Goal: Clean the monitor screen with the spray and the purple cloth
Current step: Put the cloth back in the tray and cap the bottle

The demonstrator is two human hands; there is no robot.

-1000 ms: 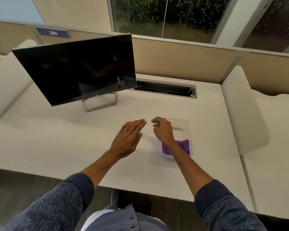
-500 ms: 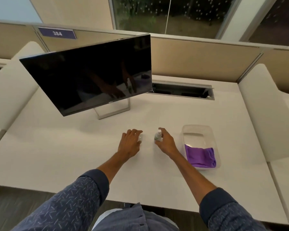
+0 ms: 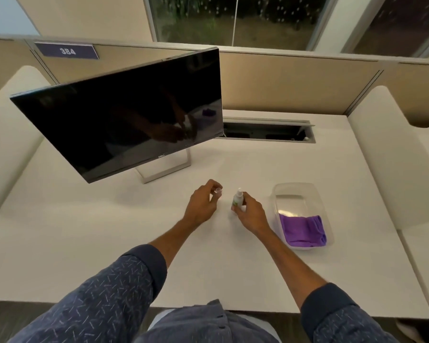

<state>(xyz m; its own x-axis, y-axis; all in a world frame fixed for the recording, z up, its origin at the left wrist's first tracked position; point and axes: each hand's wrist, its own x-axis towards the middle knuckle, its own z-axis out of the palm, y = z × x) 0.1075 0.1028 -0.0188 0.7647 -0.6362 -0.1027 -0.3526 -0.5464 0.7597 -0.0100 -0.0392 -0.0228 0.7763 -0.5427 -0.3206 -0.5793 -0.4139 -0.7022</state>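
A dark monitor (image 3: 124,115) stands on a silver stand at the desk's back left, its screen tilted toward me. My right hand (image 3: 249,214) grips a small white spray bottle (image 3: 237,199) upright on the desk, nozzle bare. Just to its left, my left hand (image 3: 202,206) pinches the bottle's small clear cap (image 3: 218,191) between its fingertips. The folded purple cloth (image 3: 304,230) lies in the near end of a clear plastic tray (image 3: 294,190), right of my right hand.
The white desk (image 3: 84,231) has an open cable slot (image 3: 265,131) behind the monitor's right edge. Beige partition walls close the back, with rounded white dividers (image 3: 391,154) on both sides. A sign reading 384 (image 3: 67,51) hangs at the back left.
My right hand has taken the spray bottle out of the tray and stood it on the desk. My left hand has pulled the cap off and moved it left. The view has shifted.
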